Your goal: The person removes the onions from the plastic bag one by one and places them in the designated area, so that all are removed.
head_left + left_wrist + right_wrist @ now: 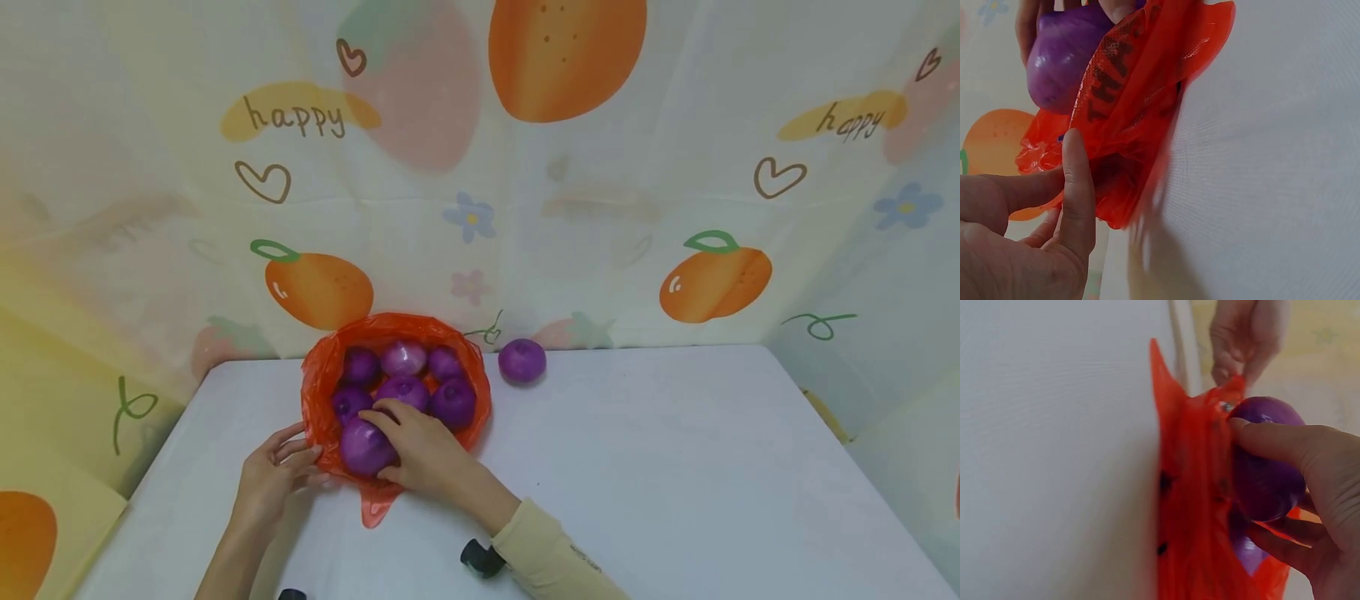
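A red plastic bag (322, 392) stands with its mouth spread wide, and several purple onions (403, 392) lie inside. At the near rim my right hand (427, 446) grips a larger purple onion (366, 447), fingers over its top and thumb on the near side. The right wrist view shows that gripped onion (1266, 469) at the bag's rim, with another onion (1247, 550) lower behind it. My left hand (273, 471) pinches the bag's left edge. Dark printed letters show on the bag (1129, 81) in the left wrist view, beside the left fingertips.
One more purple onion (522, 361) sits right of the bag near the far edge of the white table (637, 467). Behind hangs a fruit-printed cloth (570, 217). A black object (482, 558) is at the right sleeve.
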The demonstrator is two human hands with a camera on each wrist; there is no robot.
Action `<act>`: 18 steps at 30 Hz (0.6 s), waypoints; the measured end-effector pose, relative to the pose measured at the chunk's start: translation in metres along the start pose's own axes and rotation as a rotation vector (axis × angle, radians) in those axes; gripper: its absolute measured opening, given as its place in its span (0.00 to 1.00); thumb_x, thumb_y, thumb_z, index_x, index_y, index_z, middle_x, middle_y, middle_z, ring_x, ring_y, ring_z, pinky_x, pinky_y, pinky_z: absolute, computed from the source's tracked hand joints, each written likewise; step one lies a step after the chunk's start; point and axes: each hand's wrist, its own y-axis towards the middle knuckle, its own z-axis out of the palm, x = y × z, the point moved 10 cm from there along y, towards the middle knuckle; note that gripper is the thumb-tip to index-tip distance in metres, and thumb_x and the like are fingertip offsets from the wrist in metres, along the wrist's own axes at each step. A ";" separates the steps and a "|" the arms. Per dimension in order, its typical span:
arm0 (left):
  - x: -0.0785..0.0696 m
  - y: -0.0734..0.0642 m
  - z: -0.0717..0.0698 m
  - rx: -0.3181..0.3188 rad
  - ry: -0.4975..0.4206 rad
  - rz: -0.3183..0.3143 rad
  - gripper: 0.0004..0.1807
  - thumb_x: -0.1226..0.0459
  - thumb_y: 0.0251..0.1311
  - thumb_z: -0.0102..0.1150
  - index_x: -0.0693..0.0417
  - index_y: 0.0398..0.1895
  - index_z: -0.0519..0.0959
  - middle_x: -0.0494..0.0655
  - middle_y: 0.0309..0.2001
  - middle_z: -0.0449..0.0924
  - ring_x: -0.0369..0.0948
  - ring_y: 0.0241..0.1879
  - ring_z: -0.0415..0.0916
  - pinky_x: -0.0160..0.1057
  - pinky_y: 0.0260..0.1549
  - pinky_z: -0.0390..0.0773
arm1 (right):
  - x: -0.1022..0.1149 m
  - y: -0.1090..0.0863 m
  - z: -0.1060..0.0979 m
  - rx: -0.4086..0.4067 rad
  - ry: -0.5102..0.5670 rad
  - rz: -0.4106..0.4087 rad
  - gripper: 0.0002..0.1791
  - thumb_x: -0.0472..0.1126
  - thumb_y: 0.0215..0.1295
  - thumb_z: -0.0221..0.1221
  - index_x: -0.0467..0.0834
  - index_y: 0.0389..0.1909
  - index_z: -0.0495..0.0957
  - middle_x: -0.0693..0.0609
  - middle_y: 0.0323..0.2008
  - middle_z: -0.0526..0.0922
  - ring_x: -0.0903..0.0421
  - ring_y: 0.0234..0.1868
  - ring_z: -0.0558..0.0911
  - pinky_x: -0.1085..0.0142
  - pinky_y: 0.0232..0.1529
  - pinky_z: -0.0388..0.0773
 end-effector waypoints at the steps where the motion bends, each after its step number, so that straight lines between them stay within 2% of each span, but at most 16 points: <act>1: 0.000 0.000 0.000 -0.001 0.004 -0.003 0.33 0.69 0.67 0.56 0.61 0.73 0.56 0.34 0.38 0.82 0.38 0.31 0.83 0.38 0.34 0.85 | -0.001 -0.001 -0.003 -0.004 0.023 0.009 0.43 0.53 0.55 0.71 0.50 0.71 0.64 0.50 0.64 0.69 0.56 0.61 0.74 0.65 0.56 0.77; 5: 0.002 0.000 -0.001 -0.003 0.022 -0.012 0.33 0.69 0.68 0.56 0.60 0.73 0.56 0.36 0.40 0.82 0.38 0.32 0.84 0.38 0.35 0.85 | -0.007 -0.005 -0.012 -0.011 0.072 0.033 0.44 0.53 0.55 0.71 0.52 0.71 0.63 0.51 0.64 0.68 0.56 0.61 0.74 0.63 0.52 0.80; 13: -0.001 -0.001 -0.001 -0.002 0.027 0.000 0.33 0.69 0.68 0.56 0.61 0.73 0.56 0.34 0.38 0.82 0.37 0.32 0.84 0.38 0.35 0.85 | -0.022 -0.016 -0.034 -0.057 0.152 0.071 0.45 0.53 0.54 0.72 0.50 0.70 0.62 0.51 0.65 0.66 0.54 0.62 0.73 0.62 0.56 0.78; 18: -0.001 -0.001 -0.001 -0.002 0.022 -0.005 0.33 0.68 0.67 0.56 0.62 0.73 0.56 0.34 0.38 0.82 0.38 0.31 0.84 0.37 0.35 0.85 | -0.034 -0.026 -0.052 -0.112 0.163 0.074 0.42 0.51 0.52 0.73 0.48 0.67 0.66 0.50 0.64 0.68 0.54 0.62 0.73 0.62 0.58 0.76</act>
